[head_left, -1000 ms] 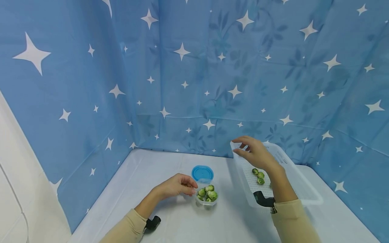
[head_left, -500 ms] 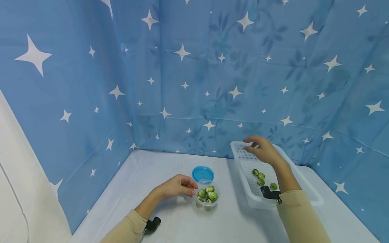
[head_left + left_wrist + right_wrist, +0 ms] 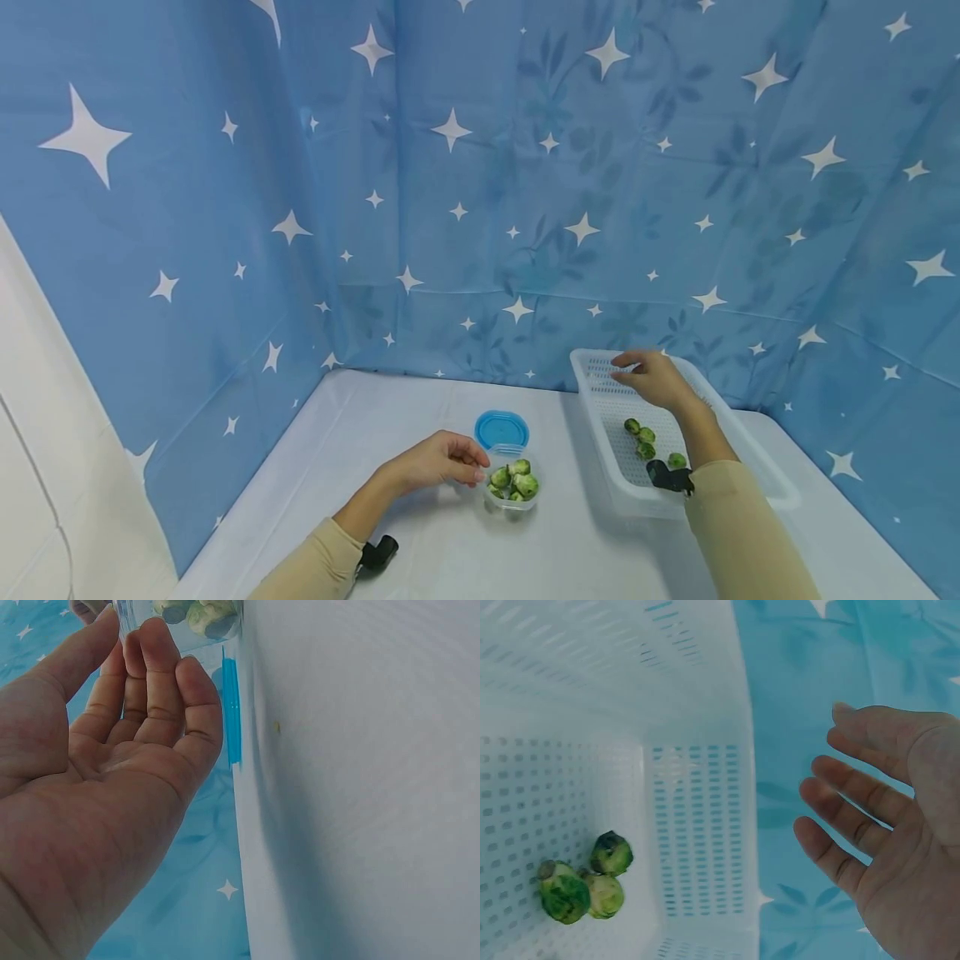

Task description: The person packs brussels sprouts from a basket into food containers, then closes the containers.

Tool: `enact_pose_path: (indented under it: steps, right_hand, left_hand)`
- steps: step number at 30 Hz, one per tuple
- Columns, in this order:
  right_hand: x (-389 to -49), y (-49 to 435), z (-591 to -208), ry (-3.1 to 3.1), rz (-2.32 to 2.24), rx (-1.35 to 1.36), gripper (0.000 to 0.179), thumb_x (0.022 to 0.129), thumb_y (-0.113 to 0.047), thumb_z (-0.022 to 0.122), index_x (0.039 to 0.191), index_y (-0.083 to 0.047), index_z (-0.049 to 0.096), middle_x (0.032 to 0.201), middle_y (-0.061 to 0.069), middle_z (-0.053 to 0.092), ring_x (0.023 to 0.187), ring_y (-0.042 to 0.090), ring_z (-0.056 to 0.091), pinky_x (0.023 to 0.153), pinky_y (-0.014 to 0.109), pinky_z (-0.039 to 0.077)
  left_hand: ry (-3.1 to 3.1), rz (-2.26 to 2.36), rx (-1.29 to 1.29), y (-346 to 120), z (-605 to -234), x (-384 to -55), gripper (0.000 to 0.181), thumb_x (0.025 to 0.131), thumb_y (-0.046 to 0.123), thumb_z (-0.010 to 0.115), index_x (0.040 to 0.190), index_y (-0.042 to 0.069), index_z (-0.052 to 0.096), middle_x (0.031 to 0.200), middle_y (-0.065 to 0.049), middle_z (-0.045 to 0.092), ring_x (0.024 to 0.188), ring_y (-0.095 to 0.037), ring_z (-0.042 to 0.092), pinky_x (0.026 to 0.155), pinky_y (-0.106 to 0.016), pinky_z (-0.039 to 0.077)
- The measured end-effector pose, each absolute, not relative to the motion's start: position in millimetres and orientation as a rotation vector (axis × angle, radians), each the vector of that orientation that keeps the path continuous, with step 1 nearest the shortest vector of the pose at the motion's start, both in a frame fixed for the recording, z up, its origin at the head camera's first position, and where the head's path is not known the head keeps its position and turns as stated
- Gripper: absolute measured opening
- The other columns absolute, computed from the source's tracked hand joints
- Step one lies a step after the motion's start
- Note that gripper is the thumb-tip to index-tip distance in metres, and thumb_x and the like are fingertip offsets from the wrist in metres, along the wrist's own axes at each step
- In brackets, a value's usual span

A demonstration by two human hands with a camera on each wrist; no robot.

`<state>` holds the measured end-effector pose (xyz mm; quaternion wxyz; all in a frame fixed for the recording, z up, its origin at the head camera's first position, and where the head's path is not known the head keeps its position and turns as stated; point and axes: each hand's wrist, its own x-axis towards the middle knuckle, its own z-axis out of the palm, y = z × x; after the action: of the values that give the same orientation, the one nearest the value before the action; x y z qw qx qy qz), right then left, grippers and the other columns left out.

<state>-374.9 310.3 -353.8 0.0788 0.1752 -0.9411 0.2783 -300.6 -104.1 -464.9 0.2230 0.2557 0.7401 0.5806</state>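
Several green sprouts [image 3: 527, 486] are sitting in a clear container [image 3: 511, 504], which the left wrist view is cutting off; beside it the left hand [image 3: 438, 458] is showing loosely bent fingers, contact being unclear. The right arm [image 3: 701, 429] is partly hiding a white basket [image 3: 641, 497] holding more sprouts [image 3: 646, 436]; above, the right hand [image 3: 655, 382] is gripping nothing, fingers slightly parted

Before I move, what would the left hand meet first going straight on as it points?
Most likely the clear container of green sprouts, close beside the left hand; whether the two touch is unclear.
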Motion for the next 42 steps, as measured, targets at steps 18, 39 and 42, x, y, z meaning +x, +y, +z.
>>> enact_pose_path:
  steps: [18,39,42]
  right_hand:
    - [-391.6,320.3,-392.6,-2.927,0.89,0.328,0.042,0.105,-0.025,0.062,0.133,0.007,0.064,0.131,0.031,0.064,0.121,0.05,0.06,0.095,0.061,0.053]
    - [-392.3,340.8,-410.9,-3.059,1.002,0.176,0.048,0.098,-0.014,0.071,0.139,0.008,0.058,0.142,0.038,0.053,0.131,0.055,0.05,0.102,0.064,0.048]
    - [-389.8,340.7,-409.9,-3.094,0.976,0.155,0.048,0.097,-0.013,0.072,0.138,0.008,0.059,0.142,0.038,0.052,0.132,0.056,0.049,0.103,0.064,0.048]
  left_hand:
    - [2.048,1.604,0.707,-104.8,-467.6,-300.9,0.027,0.099,0.013,0.071,0.12,-0.004,0.07,0.104,-0.003,0.075,0.091,-0.017,0.071,0.084,-0.04,0.059]
    - [2.032,1.609,0.716,-105.6,-466.3,-303.4,0.027,0.099,0.013,0.072,0.121,-0.003,0.07,0.103,-0.003,0.075,0.09,-0.017,0.071,0.084,-0.04,0.059]
    - [2.032,1.61,0.718,-105.6,-466.8,-304.0,0.027,0.099,0.013,0.072,0.121,-0.003,0.071,0.103,-0.003,0.075,0.09,-0.017,0.071,0.084,-0.04,0.059]
